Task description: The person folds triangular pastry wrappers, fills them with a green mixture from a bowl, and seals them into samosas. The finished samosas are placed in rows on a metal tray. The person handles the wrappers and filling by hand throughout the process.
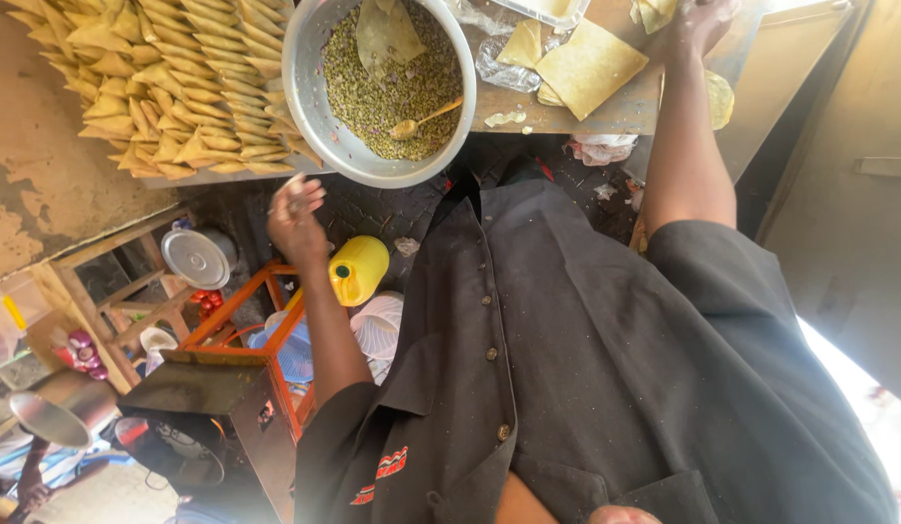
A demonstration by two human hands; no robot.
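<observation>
We see the left hand (295,215) raised just below the metal bowl (310,107) of green filling, fingers curled around something small we cannot make out. The right hand (701,24) reaches over the bench (606,114) beside the pastry sheets (586,66); its grip is hidden. Folded pastries (150,87) lie stacked left of the bowl.

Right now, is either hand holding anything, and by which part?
The left hand, raised beside the metal bowl of filling, pinches something small at its fingertips; what it is cannot be told. The right hand rests on the table by the pastry sheets; no grip shows.
</observation>
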